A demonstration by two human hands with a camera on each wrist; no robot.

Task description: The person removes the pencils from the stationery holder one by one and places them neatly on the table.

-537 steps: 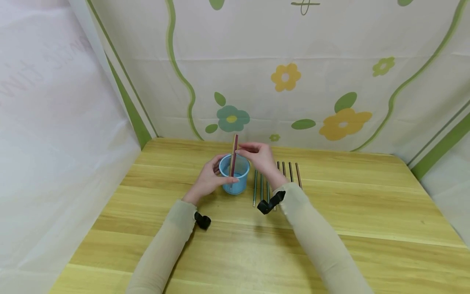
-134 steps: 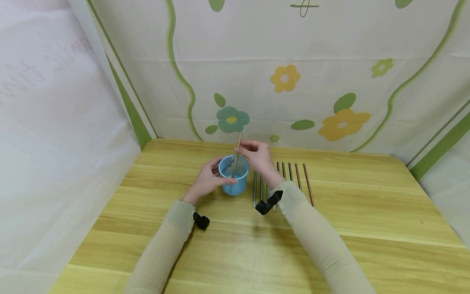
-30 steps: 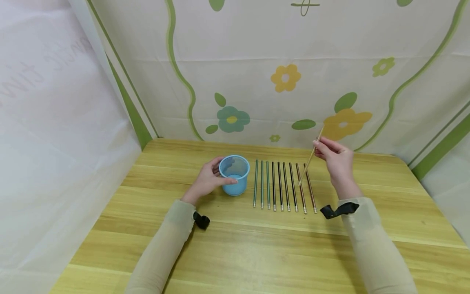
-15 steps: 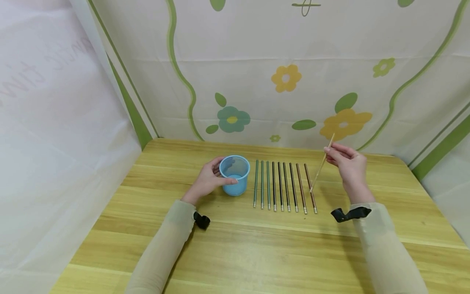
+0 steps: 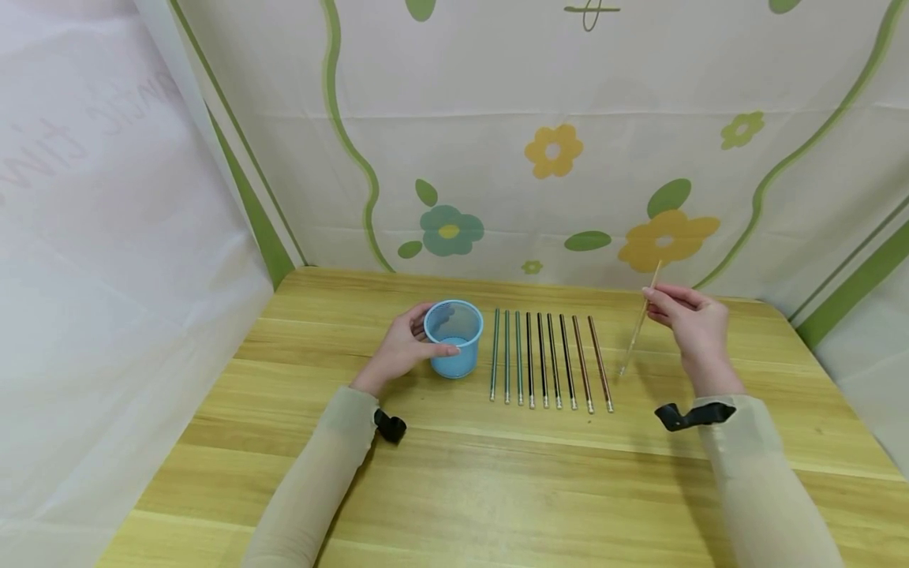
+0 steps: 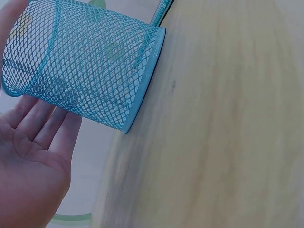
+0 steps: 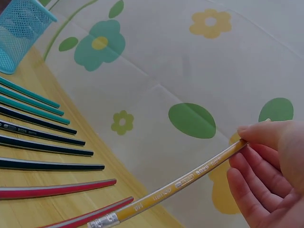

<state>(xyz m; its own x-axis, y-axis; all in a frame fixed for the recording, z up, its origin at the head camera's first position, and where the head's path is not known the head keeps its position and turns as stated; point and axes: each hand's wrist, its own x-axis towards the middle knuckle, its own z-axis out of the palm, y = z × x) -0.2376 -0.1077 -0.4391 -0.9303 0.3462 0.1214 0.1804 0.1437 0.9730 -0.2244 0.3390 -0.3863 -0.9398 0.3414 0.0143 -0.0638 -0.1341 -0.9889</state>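
My left hand point(image 5: 401, 351) holds the light blue mesh pencil cup point(image 5: 454, 364), thumb at the front near the rim and fingers behind. The cup stands upright and no pencils show in it. At the right, my right hand point(image 5: 699, 327) pinches a yellow pencil point(image 7: 175, 185) near its upper end between thumb and fingers. That pencil slants, its silver-banded eraser end low over the table beyond the row's right end. Green pencils point(image 5: 507, 355), black pencils point(image 5: 554, 360) and two dark red pencils point(image 5: 583, 364) lie side by side, eraser ends toward me.
The wooden table point(image 5: 483, 489) reaches back to a white curtain point(image 5: 454, 142) printed with flowers and leaves. Another white curtain point(image 5: 106, 315) hangs along the left. Black straps point(image 5: 694, 416) sit at both wrists.
Earlier, the right hand held pencils in the cup. Two dark red pencils have joined the row's right end. The yellow pencil has come out of the cup and moved right past the row.
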